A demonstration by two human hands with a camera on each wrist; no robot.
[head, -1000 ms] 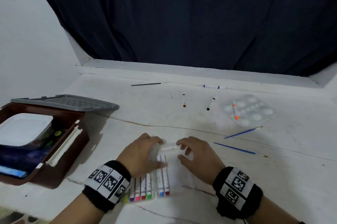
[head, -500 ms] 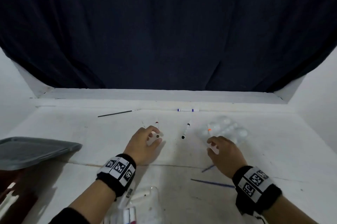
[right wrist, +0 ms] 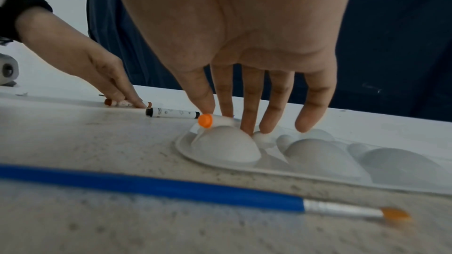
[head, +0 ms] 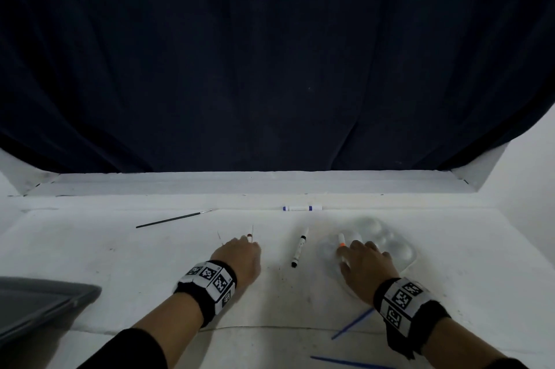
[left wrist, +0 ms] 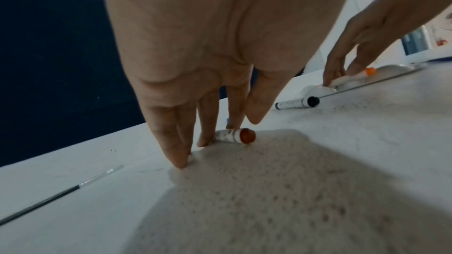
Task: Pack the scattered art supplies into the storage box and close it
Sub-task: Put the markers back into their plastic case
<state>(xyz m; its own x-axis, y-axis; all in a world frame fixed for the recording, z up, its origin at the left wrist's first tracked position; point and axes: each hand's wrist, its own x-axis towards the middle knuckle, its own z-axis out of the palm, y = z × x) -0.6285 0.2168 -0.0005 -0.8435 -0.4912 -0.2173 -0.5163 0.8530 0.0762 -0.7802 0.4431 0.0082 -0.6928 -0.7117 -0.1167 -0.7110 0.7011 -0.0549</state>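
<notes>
Your left hand (head: 240, 257) reaches down with straight fingers (left wrist: 208, 123) onto the brown-capped marker (left wrist: 234, 135), a short white plastic barrel with a rounded reddish-brown end cap lying flat on the white table (head: 150, 263). The fingertips touch the barrel and the tabletop beside it; nothing is curled round it, so the grip is loose and unclosed.

Your right hand (head: 365, 266) rests on the paint palette (head: 393, 245), a clear, glossy moulded tray turned well-side down, its smooth domes bulging upward. The fingers are spread and nearly straight, tips set between the domes, and the forefinger (right wrist: 203, 96) touches the orange-capped marker (right wrist: 208, 120) lying across the palette's left edge. That hand grasps nothing either.

Left of the palette, between your hands, the black-capped marker (head: 299, 247) lies on the speckled, slightly rough tabletop, white-bodied with printed doodles. Beyond the palette, against the low ledge, sits a purple-banded marker (head: 301, 208). Further left of the palette lies a thin black paintbrush (head: 172, 220). Just nearer you than the palette, a blue-handled paintbrush (right wrist: 171, 186) with a silver ferrule and orange bristles lies flat; a second blue brush (head: 345, 362) lies nearer still. The grey box lid (head: 39, 302), far left of the palette, shows only its ribbed corner; the box itself is out of view.
</notes>
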